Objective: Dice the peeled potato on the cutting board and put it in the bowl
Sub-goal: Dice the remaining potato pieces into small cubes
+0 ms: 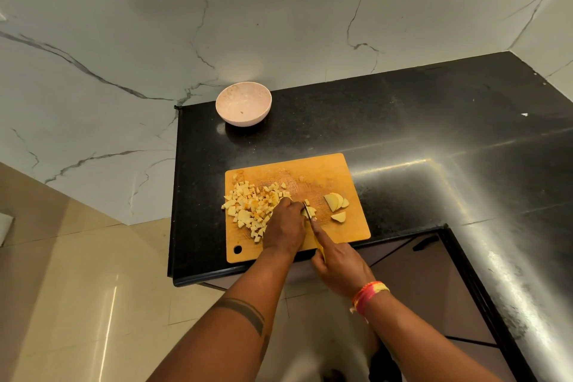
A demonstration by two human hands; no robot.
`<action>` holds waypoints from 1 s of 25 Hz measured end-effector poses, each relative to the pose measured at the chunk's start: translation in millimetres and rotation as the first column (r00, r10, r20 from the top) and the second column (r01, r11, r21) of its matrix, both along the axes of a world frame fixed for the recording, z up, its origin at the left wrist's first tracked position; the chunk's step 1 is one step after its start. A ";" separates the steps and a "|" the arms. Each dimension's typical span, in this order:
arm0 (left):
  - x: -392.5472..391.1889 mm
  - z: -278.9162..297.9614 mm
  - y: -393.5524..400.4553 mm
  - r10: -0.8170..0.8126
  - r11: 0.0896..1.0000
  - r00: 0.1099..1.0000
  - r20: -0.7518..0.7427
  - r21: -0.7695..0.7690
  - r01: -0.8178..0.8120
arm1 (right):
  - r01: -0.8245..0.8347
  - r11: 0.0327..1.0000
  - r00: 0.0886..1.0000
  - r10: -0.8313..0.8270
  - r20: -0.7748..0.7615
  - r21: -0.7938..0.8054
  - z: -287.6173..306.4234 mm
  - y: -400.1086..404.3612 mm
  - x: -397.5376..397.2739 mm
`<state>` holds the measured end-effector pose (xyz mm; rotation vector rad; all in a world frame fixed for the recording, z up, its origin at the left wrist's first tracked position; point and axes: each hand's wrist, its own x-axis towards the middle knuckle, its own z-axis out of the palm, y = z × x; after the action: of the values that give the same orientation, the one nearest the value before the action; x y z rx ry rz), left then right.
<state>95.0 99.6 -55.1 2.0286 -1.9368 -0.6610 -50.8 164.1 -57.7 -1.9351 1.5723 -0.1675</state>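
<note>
On the black surface [403,121], a pink bowl [243,104] sits far left; diced potato [248,208] heaps on the cutting board [310,170]; the left hand [286,226], fingers curled, pins a potato piece [311,211]; the right hand [339,263] grips the knife [307,211]; potato slices [336,203] lie rightmost.

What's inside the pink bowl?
No potato shows inside the round pale pink bowl, only faint smudges on its inner wall. The diced potato pieces lie on the orange wooden cutting board. The near inner wall is hidden by the rim.
</note>
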 end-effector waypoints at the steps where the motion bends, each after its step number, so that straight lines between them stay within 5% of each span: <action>1: -1.1 0.7 -0.7 0.005 1.000 1.000 0.002 -0.001 -0.005 | 0.001 1.000 1.000 -0.001 -0.006 0.014 -0.4 -5.1 2.2; 12: -2.5 0.5 -1.5 0.011 0.999 1.000 -0.008 0.034 -0.010 | -0.004 0.999 1.000 0.004 -0.012 0.045 3.3 39.4 -19.9; 25: 1.0 -1.7 0.4 -0.002 1.000 0.995 0.096 -0.004 0.002 | 0.005 0.999 0.999 -0.007 0.053 0.033 1.2 -0.5 8.6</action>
<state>96.1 100.1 -56.8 2.0921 -1.9910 -0.5692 -42.1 163.5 -56.4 -1.8864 1.5372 -0.1926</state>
